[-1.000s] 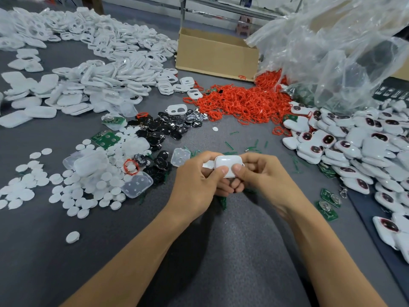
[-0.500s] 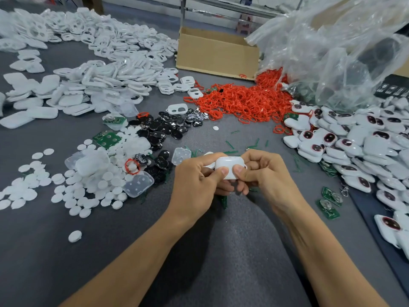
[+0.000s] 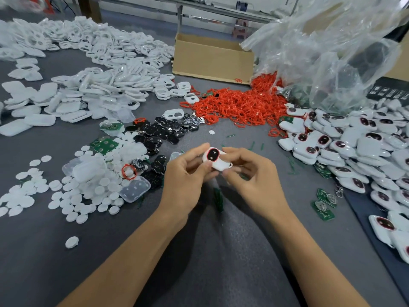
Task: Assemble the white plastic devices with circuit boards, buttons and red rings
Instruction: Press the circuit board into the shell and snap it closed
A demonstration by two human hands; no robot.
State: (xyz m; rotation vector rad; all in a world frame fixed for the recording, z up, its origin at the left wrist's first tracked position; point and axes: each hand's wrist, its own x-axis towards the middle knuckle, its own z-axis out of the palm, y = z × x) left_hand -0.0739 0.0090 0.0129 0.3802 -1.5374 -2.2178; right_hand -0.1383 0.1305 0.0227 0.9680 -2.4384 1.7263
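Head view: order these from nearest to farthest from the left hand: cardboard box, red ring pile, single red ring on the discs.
1. Single ring, just left of the left hand.
2. Ring pile, ahead and right.
3. Box, far back.

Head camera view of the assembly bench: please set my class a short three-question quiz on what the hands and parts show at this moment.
1. True or false: the left hand and the right hand together hold one white device.
2. Multiple choice: the big pile of red rings lies (A) on the table just in front of the cardboard box; (B) inside that box; (C) under the person's left forearm.
3. Fill in the blank: the ring round the dark window on the held device is coloured ____.

Key: 1 true; 2 A; 3 red.
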